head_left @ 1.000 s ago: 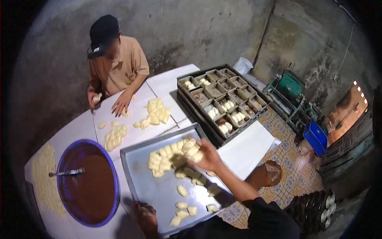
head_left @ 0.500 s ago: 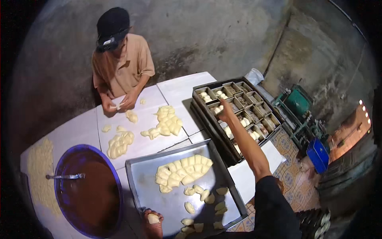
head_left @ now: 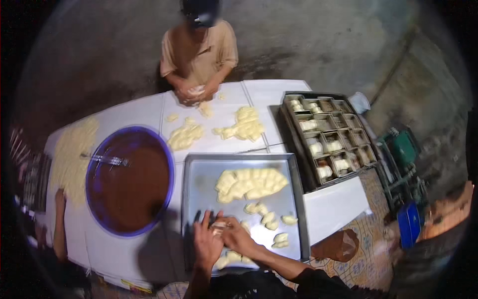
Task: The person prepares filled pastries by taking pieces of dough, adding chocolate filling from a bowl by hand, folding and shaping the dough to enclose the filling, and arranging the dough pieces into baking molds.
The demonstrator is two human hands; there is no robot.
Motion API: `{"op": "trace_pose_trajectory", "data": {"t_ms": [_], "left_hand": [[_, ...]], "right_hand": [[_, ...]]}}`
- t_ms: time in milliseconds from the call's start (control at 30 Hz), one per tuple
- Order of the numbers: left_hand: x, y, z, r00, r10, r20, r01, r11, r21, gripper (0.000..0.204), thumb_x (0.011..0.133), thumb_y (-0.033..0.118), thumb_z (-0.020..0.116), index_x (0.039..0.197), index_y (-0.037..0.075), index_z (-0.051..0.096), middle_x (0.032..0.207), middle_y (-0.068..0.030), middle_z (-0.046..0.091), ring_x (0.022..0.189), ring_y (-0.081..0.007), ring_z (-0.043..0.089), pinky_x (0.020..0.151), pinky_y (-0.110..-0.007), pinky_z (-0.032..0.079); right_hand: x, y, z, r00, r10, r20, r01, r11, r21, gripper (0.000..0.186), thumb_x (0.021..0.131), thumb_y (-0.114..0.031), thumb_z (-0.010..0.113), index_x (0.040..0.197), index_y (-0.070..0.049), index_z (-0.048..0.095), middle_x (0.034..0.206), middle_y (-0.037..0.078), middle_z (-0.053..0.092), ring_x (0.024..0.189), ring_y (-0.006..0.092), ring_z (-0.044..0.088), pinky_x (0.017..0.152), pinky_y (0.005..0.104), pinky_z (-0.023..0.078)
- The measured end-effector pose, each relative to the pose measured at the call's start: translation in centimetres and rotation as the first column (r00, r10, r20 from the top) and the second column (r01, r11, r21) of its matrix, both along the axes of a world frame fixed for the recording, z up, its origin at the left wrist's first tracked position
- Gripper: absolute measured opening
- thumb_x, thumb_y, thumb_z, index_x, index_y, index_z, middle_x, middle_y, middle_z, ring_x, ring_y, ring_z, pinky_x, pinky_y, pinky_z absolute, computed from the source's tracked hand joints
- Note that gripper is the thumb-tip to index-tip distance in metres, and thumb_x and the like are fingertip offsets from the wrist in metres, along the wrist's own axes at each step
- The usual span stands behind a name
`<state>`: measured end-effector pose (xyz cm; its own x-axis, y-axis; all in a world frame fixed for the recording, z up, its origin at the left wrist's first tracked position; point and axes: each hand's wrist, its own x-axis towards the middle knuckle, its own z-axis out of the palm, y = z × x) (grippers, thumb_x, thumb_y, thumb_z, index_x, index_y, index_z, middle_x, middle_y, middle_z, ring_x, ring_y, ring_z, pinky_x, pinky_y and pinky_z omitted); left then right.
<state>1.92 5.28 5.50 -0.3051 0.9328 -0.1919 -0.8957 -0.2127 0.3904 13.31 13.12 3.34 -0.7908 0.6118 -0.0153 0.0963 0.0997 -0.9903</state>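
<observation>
At the lower left of the metal tray (head_left: 199, 174), my left hand (head_left: 207, 241) holds a small dough piece (head_left: 219, 228), fingers pointing up around it. My right hand (head_left: 237, 237) meets it from the right, fingers on the same piece; both are slightly blurred. A joined slab of pale dough (head_left: 251, 182) lies higher on the tray, with loose pieces (head_left: 281, 240) below it. Left of the tray stands a purple basin (head_left: 128, 187) of brown filling with a metal utensil across its rim.
Across the white table (head_left: 274, 99) a co-worker (head_left: 199, 55) handles dough, near dough piles (head_left: 239, 124). A rack of tins (head_left: 328, 139) holds dough at right, beside green machinery (head_left: 403, 149) and a blue crate (head_left: 408, 224). Another person's arm (head_left: 60, 224) reaches in at left, near strewn yellow bits (head_left: 74, 154).
My right hand carried dough to the tins, then came back down to the tray, joining my left hand, which moved up. The view swung, and another person's arm now shows at left.
</observation>
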Motion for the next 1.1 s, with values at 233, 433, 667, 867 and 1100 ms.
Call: {"op": "trace_pose_trajectory", "data": {"t_ms": [233, 433, 667, 867, 1100], "left_hand": [[0.1, -3.5, 0.3, 0.608, 0.127, -0.784, -0.297, 0.952, -0.076, 0.042, 0.088, 0.000, 0.062, 0.130, -0.002, 0.054, 0.130, -0.0087, 0.051, 0.111, -0.0125, 0.052, 0.089, -0.023, 0.043], [1.7, -4.6, 1.1, 0.584, 0.316, -0.748, -0.588, 0.800, -0.121, 0.012, 0.082, 0.001, 0.071, 0.092, -0.005, 0.069, 0.082, -0.0002, 0.064, 0.074, -0.0050, 0.056, 0.063, -0.020, 0.044], [-0.1, -6.2, 0.2, 0.978, 0.061, 0.202, -0.048, 0.996, -0.072, 0.059, 0.086, 0.032, 0.067, 0.130, -0.003, 0.047, 0.127, -0.0159, 0.055, 0.110, -0.0241, 0.057, 0.096, -0.036, 0.045], [-9.1, -5.2, 3.3, 0.964, -0.056, -0.259, 0.189, 0.830, 0.524, 0.119, 0.072, 0.081, 0.050, 0.145, -0.008, 0.021, 0.138, -0.0256, 0.044, 0.124, -0.0335, 0.048, 0.105, -0.044, 0.036], [-22.4, -2.6, 0.7, 0.000, -0.590, -0.808, -0.759, 0.526, -0.384, 0.086, 0.094, 0.067, 0.016, 0.111, -0.001, 0.066, 0.102, -0.0233, 0.067, 0.097, -0.0376, 0.063, 0.090, -0.048, 0.044]], "right_hand": [[-0.9, -0.8, 6.3, 0.970, -0.082, -0.229, 0.117, 0.982, 0.146, 0.035, 0.084, -0.002, 0.066, 0.119, -0.003, 0.065, 0.119, 0.010, 0.050, 0.100, 0.0169, 0.056, 0.082, 0.0269, 0.046], [-3.1, -0.8, 2.1, 0.934, -0.012, -0.358, 0.005, 1.000, -0.020, 0.027, 0.088, -0.003, 0.059, 0.115, -0.005, 0.065, 0.114, 0.010, 0.049, 0.092, 0.0185, 0.059, 0.087, 0.0272, 0.043], [-4.5, -2.1, 4.2, 0.932, 0.306, -0.193, -0.213, 0.896, 0.389, 0.057, 0.081, -0.039, 0.071, 0.124, -0.004, 0.057, 0.131, 0.014, 0.045, 0.124, 0.0287, 0.039, 0.106, 0.0430, 0.028], [-4.9, 0.4, -0.6, 0.888, 0.420, -0.188, -0.443, 0.891, -0.098, 0.132, 0.058, -0.045, 0.088, 0.152, -0.011, 0.003, 0.147, 0.010, 0.023, 0.124, 0.0224, 0.038, 0.089, 0.0372, 0.044], [-6.1, -2.0, -0.4, 0.928, 0.262, -0.264, -0.322, 0.921, -0.217, 0.130, 0.057, -0.063, 0.082, 0.153, -0.015, 0.010, 0.153, 0.010, 0.017, 0.119, 0.0228, 0.039, 0.083, 0.0337, 0.047]]}}
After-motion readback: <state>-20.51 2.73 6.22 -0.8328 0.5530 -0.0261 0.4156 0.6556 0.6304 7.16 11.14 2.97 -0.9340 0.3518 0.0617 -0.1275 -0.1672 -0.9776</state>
